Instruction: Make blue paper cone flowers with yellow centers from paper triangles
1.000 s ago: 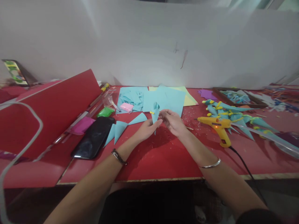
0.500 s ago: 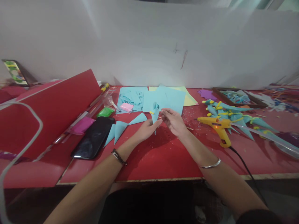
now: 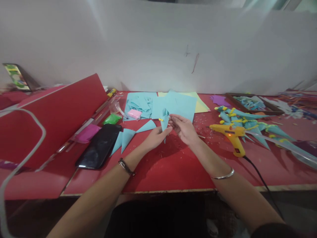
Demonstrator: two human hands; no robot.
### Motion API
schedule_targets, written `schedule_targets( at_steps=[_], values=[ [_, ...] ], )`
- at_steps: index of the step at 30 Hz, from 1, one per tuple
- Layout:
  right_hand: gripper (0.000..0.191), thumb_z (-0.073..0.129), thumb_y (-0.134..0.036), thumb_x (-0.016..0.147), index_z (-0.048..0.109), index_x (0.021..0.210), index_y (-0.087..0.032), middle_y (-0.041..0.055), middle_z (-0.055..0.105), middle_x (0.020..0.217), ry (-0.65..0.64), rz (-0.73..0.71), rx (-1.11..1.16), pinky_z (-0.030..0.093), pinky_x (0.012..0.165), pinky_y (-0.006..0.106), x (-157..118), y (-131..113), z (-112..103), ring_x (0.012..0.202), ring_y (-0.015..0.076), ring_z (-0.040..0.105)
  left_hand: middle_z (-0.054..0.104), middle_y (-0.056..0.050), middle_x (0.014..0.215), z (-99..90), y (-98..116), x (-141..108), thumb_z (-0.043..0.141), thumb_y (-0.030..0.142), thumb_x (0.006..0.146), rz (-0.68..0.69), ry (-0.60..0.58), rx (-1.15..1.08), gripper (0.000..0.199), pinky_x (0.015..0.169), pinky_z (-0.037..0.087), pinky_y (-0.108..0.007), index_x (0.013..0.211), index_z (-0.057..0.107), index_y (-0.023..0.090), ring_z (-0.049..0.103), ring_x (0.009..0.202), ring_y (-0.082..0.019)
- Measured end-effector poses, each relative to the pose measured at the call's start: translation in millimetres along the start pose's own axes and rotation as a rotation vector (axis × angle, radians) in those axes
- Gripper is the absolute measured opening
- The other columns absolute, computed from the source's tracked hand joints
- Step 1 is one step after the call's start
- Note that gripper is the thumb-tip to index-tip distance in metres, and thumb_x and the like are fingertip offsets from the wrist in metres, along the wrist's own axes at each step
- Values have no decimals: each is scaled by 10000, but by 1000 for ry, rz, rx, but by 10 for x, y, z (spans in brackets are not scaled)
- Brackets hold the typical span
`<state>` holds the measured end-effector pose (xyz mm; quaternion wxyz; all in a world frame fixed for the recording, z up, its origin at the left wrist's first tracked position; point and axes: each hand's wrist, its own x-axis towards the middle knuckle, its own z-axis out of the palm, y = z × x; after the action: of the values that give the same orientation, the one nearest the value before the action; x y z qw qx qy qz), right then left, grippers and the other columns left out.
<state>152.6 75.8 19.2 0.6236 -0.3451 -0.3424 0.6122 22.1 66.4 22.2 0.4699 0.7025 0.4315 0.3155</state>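
My left hand (image 3: pixel 156 137) is closed on a light-blue paper cone (image 3: pixel 164 123), held upright with its wide mouth up and its tip pointing down below the fingers. Small yellow lumps sit on the cone's left side. My right hand (image 3: pixel 182 128) is at the cone's right edge, its thumb and fingers pinched together. Whatever is between those fingertips is too small to make out. Left of the hands, several blue paper cones (image 3: pixel 127 137) lie on the red table (image 3: pixel 158 175).
A yellow glue gun (image 3: pixel 229 134) with a lit orange light lies at right, its cord over the table edge. Behind it is a pile of yellow-trimmed blue cones (image 3: pixel 256 125). A black phone (image 3: pixel 99 147) lies at left. Blue paper sheets (image 3: pixel 183 102) are at the back.
My right hand's fingertips have moved slightly left, closer to the cone's edge. My left hand still holds the cone in nearly the same place.
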Motion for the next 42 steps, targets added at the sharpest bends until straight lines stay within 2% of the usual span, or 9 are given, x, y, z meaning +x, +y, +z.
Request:
schedule_targets(
  at_steps=[5, 8, 11, 14, 20, 26, 33, 38, 42],
  values=[
    [216, 677, -376, 613, 615, 631, -169, -45, 598, 548, 56, -22, 11, 441, 518, 166, -3, -8, -15, 499, 39, 534, 428, 32, 608, 2, 6, -2, 400, 465, 761, 5, -4, -8, 333, 586, 344, -219, 680, 501, 158, 373, 572, -98],
    [204, 719, -332, 563, 614, 627, -169, -70, 567, 512, 44, -24, 0, 413, 482, 140, 6, -5, -28, 463, 17, 492, 417, 31, 606, -1, 3, -12, 395, 473, 763, 11, -8, -3, 340, 583, 342, -219, 671, 489, 159, 372, 580, -101],
    [209, 740, -254, 530, 644, 697, -173, -50, 624, 585, 4, -9, 0, 446, 548, 149, 11, -3, -27, 536, 34, 549, 401, 32, 597, -2, 4, -17, 393, 487, 760, 14, -6, 7, 354, 580, 340, -222, 648, 467, 160, 372, 579, -102],
    [198, 711, -277, 576, 653, 734, -175, -23, 658, 656, -4, -3, 2, 474, 604, 178, 4, -7, -23, 615, 63, 597, 392, 37, 585, 0, 7, -13, 398, 481, 756, 2, -5, 8, 345, 571, 339, -224, 637, 457, 163, 368, 566, -99],
    [160, 688, -323, 608, 628, 622, -175, -63, 579, 512, 86, -48, -11, 438, 505, 146, 8, -6, -41, 472, 26, 517, 388, 38, 587, 3, 8, -4, 388, 473, 754, 18, -10, -6, 337, 568, 339, -223, 628, 448, 166, 364, 564, -98],
    [150, 708, -238, 587, 650, 714, -184, -20, 670, 666, 22, -6, -15, 492, 650, 189, 0, -9, -27, 645, 75, 615, 386, 36, 570, 1, -17, -4, 390, 494, 751, 7, 3, 23, 359, 538, 319, -224, 605, 427, 168, 369, 557, -101],
    [171, 702, -319, 592, 614, 631, -178, -55, 597, 529, 95, -48, -41, 453, 535, 157, 7, -14, -41, 502, 40, 545, 385, 40, 562, 3, 6, 0, 394, 497, 747, 17, -8, 7, 362, 541, 323, -227, 600, 434, 169, 367, 547, -97],
    [157, 709, -228, 567, 639, 700, -183, -34, 652, 625, 71, -26, -22, 474, 636, 176, 6, -18, -25, 615, 60, 593, 383, 41, 568, 3, 20, -16, 394, 495, 748, 10, -11, 6, 356, 543, 313, -228, 607, 429, 170, 364, 553, -99],
    [144, 665, -305, 634, 638, 708, -184, -22, 643, 624, 82, -22, -29, 471, 642, 197, -9, -26, -18, 616, 68, 593, 391, 38, 569, 8, 4, -13, 413, 496, 734, -19, 1, 13, 352, 539, 317, -228, 606, 437, 170, 367, 552, -102]
  ],
)
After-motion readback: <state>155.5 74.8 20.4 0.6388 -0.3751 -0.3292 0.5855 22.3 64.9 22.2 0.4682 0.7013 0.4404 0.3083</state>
